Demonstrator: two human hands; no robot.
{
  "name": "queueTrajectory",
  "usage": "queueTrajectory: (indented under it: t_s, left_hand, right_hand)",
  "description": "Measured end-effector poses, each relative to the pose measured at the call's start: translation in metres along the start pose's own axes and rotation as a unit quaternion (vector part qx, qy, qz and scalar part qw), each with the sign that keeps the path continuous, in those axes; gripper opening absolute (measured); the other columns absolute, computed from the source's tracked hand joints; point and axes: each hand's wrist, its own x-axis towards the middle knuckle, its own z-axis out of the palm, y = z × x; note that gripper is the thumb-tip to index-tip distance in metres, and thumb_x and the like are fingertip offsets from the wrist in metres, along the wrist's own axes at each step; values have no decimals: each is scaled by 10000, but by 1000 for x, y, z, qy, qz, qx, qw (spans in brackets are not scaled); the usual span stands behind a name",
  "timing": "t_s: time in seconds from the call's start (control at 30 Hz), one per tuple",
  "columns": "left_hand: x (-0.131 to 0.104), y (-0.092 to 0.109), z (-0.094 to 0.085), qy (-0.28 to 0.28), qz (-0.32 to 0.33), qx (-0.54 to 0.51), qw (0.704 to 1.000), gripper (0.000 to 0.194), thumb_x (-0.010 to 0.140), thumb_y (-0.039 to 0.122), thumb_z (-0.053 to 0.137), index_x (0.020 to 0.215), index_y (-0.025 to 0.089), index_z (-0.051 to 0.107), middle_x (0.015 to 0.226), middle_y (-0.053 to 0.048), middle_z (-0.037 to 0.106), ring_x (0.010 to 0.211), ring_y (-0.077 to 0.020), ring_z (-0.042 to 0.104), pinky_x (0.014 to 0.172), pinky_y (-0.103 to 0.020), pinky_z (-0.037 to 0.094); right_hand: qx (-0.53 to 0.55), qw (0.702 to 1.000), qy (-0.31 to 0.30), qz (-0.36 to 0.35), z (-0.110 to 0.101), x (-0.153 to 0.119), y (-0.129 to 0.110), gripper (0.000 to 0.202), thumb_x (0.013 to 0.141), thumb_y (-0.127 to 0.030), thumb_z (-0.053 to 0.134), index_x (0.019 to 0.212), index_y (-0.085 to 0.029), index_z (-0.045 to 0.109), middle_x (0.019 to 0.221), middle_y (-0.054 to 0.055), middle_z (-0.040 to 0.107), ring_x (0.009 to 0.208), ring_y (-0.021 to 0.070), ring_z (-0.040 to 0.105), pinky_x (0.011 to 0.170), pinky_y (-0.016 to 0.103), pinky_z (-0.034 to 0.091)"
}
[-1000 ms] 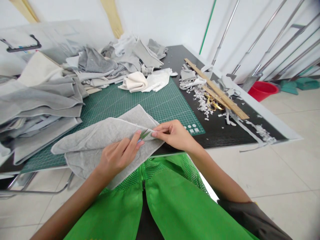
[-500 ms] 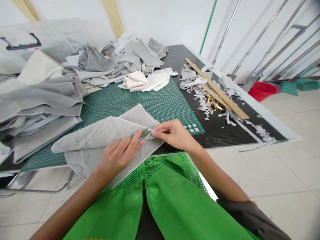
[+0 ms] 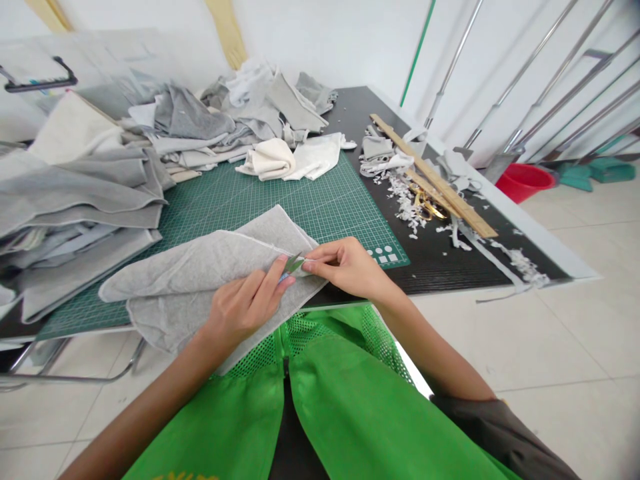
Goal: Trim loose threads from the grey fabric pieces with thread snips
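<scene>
A grey fabric piece (image 3: 185, 267) lies folded over the front edge of the green cutting mat (image 3: 330, 200), its lower part hanging onto my green vest. My left hand (image 3: 245, 303) is closed round small thread snips (image 3: 294, 265), whose blades point right at the fabric's stitched edge. Just beyond the blade tips, my right hand (image 3: 350, 267) pinches that edge between thumb and fingers. Most of the snips' handle is hidden inside my left hand.
Stacked grey cloths (image 3: 80, 193) stand at the left, and a heap of cloths (image 3: 235, 120) at the back. Wooden rulers (image 3: 435, 180), gold-handled scissors (image 3: 427, 203) and scraps lie at the right. A red bucket (image 3: 525, 181) is on the floor.
The snips in my left hand have shifted slightly right, nearer my right fingertips, and their blades look closer together. My right hand keeps its pinch on the edge.
</scene>
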Motion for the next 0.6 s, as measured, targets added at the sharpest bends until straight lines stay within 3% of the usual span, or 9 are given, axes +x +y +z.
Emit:
queueTrajectory:
  t_s: [0.4, 0.6]
  left_hand:
    - [6, -6, -3, -18, 51, 8, 999, 527, 868, 226, 741, 1337, 62, 564, 559, 84, 504, 455, -81, 473, 487, -276, 379]
    - [9, -9, -1, -38, 53, 8, 998, 451, 894, 241, 713, 1292, 68, 587, 577, 74, 530, 450, -80, 489, 462, -273, 364]
  right_hand:
    - [-15, 1000, 9, 6, 0, -1, -4, 187, 774, -326, 768, 831, -149, 791, 744, 36, 768, 659, 146, 683, 600, 240, 488]
    - [-27, 1000, 12, -4, 0, -1, 0, 164, 783, -292, 751, 875, -165, 799, 862, 59, 794, 775, 183, 735, 685, 269, 543]
